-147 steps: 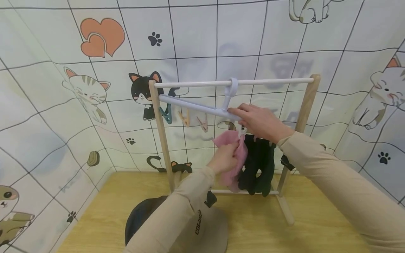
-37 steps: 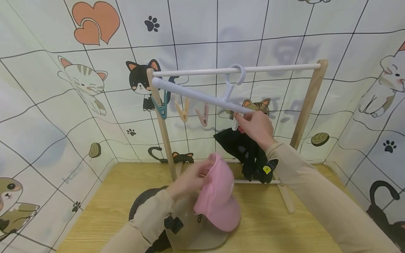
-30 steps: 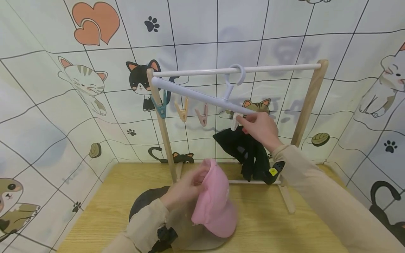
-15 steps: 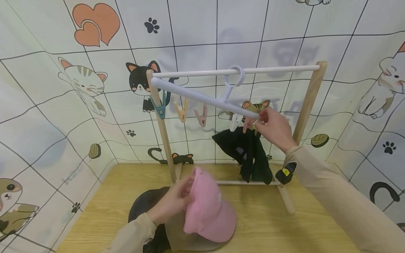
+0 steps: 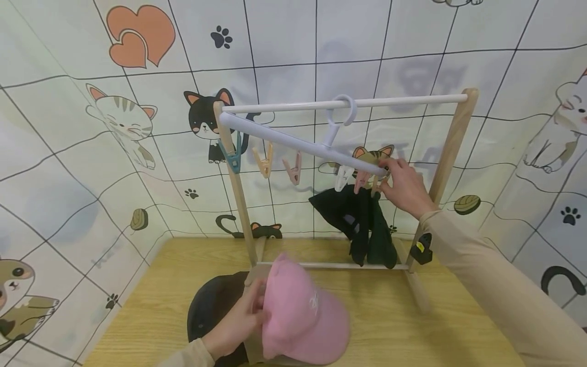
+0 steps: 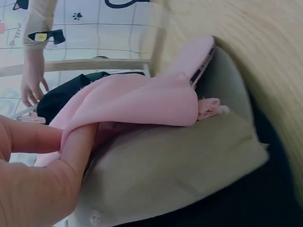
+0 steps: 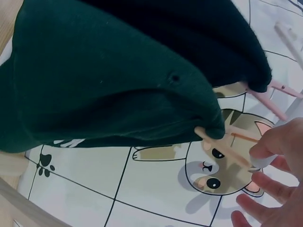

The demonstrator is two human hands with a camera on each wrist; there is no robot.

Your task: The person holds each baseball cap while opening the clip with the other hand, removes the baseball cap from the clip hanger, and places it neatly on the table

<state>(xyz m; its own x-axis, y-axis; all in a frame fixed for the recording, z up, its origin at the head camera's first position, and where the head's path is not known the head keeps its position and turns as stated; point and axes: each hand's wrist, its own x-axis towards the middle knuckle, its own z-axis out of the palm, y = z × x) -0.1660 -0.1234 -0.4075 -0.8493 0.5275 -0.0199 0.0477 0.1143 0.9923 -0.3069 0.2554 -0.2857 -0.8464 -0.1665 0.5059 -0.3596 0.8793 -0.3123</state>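
Note:
My left hand [image 5: 239, 317] pinches the edge of a pink baseball cap [image 5: 293, 311] between thumb and finger. In the left wrist view, the pink cap [image 6: 137, 97] lies over a beige cap [image 6: 184, 165]. On the rack's rail, a lavender clothes hanger [image 5: 284, 138] hangs tilted, its right end low. My right hand [image 5: 405, 188] grips that end, beside a tan clothespin [image 7: 222, 146] that bites a dark green cap [image 7: 118, 85]. A black cap [image 5: 337, 206] hangs from a pink clothespin [image 5: 361, 181]; the white clothespin [image 5: 343, 178] beside it holds nothing.
Teal [image 5: 233, 155], yellow [image 5: 264, 162] and pale pink clothespins hang along the hanger's left arm. The wooden rack [image 5: 445, 153] stands on the wood-grain table [image 5: 390, 326], before a cat-print cloth [image 5: 284, 51]. A dark cap [image 5: 215, 298] lies at front left.
The pink cap has come off the white clothespin and down onto the caps on the table in my left hand. My right hand has slid rightward along the hanger to its end.

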